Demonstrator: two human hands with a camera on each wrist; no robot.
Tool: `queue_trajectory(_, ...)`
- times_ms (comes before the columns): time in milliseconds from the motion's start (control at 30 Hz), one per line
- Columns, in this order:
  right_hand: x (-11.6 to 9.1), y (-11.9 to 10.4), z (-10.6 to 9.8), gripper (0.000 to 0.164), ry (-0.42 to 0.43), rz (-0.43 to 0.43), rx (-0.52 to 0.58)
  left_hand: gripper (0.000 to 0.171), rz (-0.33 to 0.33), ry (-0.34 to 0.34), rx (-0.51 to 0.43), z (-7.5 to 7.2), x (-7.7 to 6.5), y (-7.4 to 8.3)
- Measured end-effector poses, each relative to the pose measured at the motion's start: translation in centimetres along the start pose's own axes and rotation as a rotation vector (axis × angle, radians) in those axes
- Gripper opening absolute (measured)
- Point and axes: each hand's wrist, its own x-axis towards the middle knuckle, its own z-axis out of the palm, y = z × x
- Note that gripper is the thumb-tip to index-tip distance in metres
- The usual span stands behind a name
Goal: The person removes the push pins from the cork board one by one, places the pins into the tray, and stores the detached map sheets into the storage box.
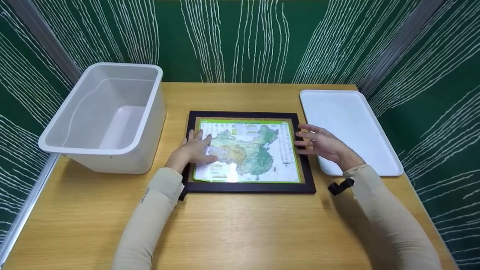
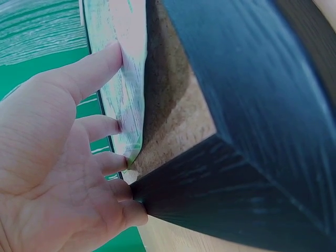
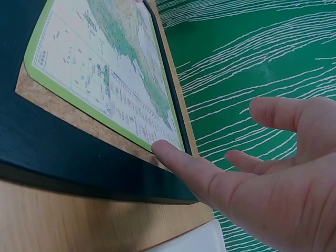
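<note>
A glossy map with a green border (image 1: 247, 150) lies inside a dark wooden frame (image 1: 251, 188) in the middle of the table. Brown cork backing (image 2: 181, 118) shows around the map's edges. My left hand (image 1: 193, 150) rests over the frame's left side, fingers spread; in the left wrist view its thumb and some fingertips meet the map, and lower ones are at the frame's edge. Across from it, my right hand (image 1: 325, 145) is at the frame's right side with fingers extended and nothing held. In the right wrist view one fingertip (image 3: 161, 148) overlaps the map's border.
A deep white plastic bin (image 1: 144, 138) stands at the left of the wooden table (image 1: 240, 228). A shallow white tray (image 1: 348, 112) lies on the right, partly under the right hand in the head view. Green walls with white lines (image 1: 262, 41) enclose the table.
</note>
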Motion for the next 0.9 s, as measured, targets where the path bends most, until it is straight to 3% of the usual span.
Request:
queue_trajectory(400, -0.10, 0.33, -0.21, 0.068, -0.038, -0.007, -0.014, 0.091, 0.004, -0.001, 0.026, -0.13, 0.02, 0.32)
queue_trajectory(633, 0.19, 0.36, -0.12, 0.079, -0.019, 0.008, 0.017, 0.091, -0.003, 0.005, 0.042, -0.03, 0.25, 0.28)
queue_trajectory(900, 0.39, 0.41, -0.06, 0.079, -0.012, 0.011, 0.021, 0.092, -0.010, 0.005, 0.032, 0.01, 0.08, 0.18)
